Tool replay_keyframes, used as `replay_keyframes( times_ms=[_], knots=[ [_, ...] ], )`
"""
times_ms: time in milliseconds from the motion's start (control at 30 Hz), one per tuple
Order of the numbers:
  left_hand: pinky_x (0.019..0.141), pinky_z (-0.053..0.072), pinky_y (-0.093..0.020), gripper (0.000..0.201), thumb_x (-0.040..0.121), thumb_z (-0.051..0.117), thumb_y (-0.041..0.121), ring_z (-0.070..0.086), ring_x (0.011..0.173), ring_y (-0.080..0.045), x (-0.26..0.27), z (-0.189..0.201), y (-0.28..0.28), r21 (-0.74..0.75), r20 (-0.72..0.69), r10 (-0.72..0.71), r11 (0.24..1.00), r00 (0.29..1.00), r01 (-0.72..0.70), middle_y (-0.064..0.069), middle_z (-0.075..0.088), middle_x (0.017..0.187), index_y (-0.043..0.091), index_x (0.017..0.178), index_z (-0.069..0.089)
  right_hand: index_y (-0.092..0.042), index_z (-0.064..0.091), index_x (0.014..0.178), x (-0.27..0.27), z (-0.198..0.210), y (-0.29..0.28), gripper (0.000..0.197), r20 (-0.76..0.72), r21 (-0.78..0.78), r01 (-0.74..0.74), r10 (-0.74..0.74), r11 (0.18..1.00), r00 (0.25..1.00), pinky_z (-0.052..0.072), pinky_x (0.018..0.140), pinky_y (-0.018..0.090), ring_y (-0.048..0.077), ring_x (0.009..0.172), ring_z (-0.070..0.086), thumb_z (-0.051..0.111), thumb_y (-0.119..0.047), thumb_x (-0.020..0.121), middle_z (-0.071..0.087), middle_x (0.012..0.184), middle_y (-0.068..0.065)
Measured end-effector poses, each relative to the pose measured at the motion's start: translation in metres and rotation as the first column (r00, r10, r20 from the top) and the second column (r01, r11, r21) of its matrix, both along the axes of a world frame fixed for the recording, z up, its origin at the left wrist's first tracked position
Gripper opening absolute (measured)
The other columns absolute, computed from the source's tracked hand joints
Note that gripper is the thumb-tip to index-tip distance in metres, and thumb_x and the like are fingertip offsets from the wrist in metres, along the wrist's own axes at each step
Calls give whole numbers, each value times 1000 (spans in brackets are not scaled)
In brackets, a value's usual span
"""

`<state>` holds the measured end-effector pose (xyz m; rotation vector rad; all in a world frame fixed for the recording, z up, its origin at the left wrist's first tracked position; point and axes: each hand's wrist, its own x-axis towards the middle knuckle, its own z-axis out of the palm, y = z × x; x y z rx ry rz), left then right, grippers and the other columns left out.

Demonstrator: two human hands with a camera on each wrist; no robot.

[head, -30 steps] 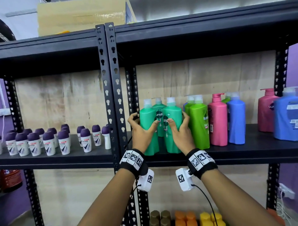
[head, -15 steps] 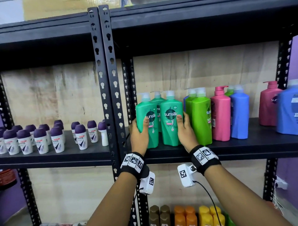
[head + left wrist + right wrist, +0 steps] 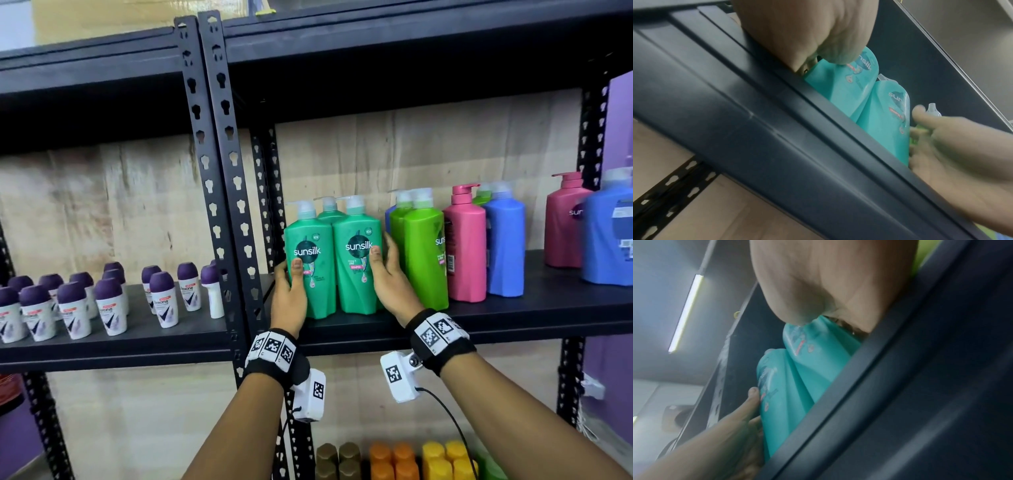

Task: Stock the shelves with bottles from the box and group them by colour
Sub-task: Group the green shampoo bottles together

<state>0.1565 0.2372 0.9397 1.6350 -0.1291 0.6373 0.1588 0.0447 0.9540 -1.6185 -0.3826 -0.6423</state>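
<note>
Two teal-green Sunsilk pump bottles stand side by side at the left end of the black shelf (image 3: pixel 513 318), labels facing me, with a third teal bottle (image 3: pixel 329 209) behind them. My left hand (image 3: pixel 289 298) grips the left bottle (image 3: pixel 313 274), thumb on its front and fingers round its left side. My right hand (image 3: pixel 390 284) grips the right bottle (image 3: pixel 356 274), thumb on the label, fingers in the gap beside the lime bottles. From below, the left wrist view shows the left hand (image 3: pixel 807 32) on its bottle (image 3: pixel 838 84), and the right wrist view shows the right hand (image 3: pixel 828 280) on its bottle (image 3: pixel 818 353).
Right of the teal group stand lime-green bottles (image 3: pixel 424 260), a pink one (image 3: pixel 466 246) and a blue one (image 3: pixel 505 246), with another pink and blue pair farther right. Purple-capped roll-ons (image 3: pixel 109 301) fill the left bay beyond the black upright post (image 3: pixel 222 171). Brown, orange and yellow bottles (image 3: pixel 394 459) stand below.
Both front teal bottles have been turned so their labels face forward and stand closer together. My hands have slid lower on the bottles' sides.
</note>
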Motion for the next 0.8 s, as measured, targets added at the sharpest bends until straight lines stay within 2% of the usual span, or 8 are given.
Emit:
replay_keyframes(
  times_ms=[67, 100, 233, 367, 533, 600, 667, 800],
  knots=[
    [66, 40, -16, 60, 91, 26, 77, 53, 80, 15, 1, -1, 0, 33, 2, 23, 999, 1000, -23, 30, 57, 95, 38, 133, 43, -35, 13, 158, -6, 14, 2, 66, 127, -88, 72, -60, 994, 990, 26, 104, 4, 1, 143, 29, 40, -56, 102, 25, 163, -10],
    [68, 39, -20, 60, 92, 24, 76, 51, 81, 14, 2, -1, -1, 45, 1, 33, 998, 999, -34, 28, 57, 97, 37, 134, 43, -34, 12, 158, -7, 25, 4, 69, 187, -124, 110, -86, 986, 979, 23, 109, 8, 2, 147, 24, 42, -57, 101, 21, 164, -9],
    [79, 34, -24, 53, 101, 25, 65, 51, 80, 5, 5, -4, 0, 69, -6, 57, 996, 998, -57, 16, 55, 105, 31, 137, 44, -28, 35, 151, 4, 84, 13, 56, 222, -189, 221, -177, 957, 959, 31, 115, 32, 14, 139, 40, 44, -50, 101, 41, 153, 4],
    [83, 35, -24, 52, 102, 26, 62, 53, 83, -2, 6, -4, 2, 64, -10, 45, 997, 999, -44, 13, 56, 108, 29, 138, 45, -22, 66, 120, 23, 132, 12, 33, 117, -446, 190, -154, 874, 981, 43, 101, 30, 20, 120, 59, 41, -34, 103, 68, 125, -2],
    [86, 36, -24, 50, 103, 28, 60, 56, 89, -8, 9, -6, 1, 43, 5, 38, 998, 999, -39, 15, 58, 102, 28, 135, 48, -24, 64, 92, 33, 136, 12, 25, 89, -501, 60, -18, 864, 996, 46, 92, 32, 14, 91, 64, 44, -28, 107, 68, 87, -9],
    [88, 37, -25, 49, 102, 28, 61, 57, 96, -12, 10, -6, 1, 35, 1, 33, 999, 999, -33, 14, 59, 103, 29, 133, 49, -23, 64, 94, 32, 133, 10, 25, 125, -494, 77, -17, 866, 992, 42, 77, 20, 7, 78, 57, 44, -31, 107, 64, 80, -12],
    [88, 37, -26, 49, 101, 27, 63, 56, 92, -9, 10, -6, 0, 41, -8, 37, 998, 999, -36, 18, 59, 101, 31, 132, 48, -22, 65, 96, 30, 132, 10, 26, 143, -501, 97, -28, 860, 989, 38, 69, 15, 6, 75, 53, 43, -31, 108, 62, 79, -13],
    [85, 36, -26, 51, 100, 26, 66, 52, 84, 6, 9, -7, 1, 54, -8, 51, 997, 999, -51, 27, 55, 92, 33, 133, 47, -22, 65, 97, 28, 132, 10, 27, 144, -527, 112, -42, 842, 989, 39, 76, 30, 13, 81, 54, 42, -32, 108, 63, 88, 2]
  ],
)
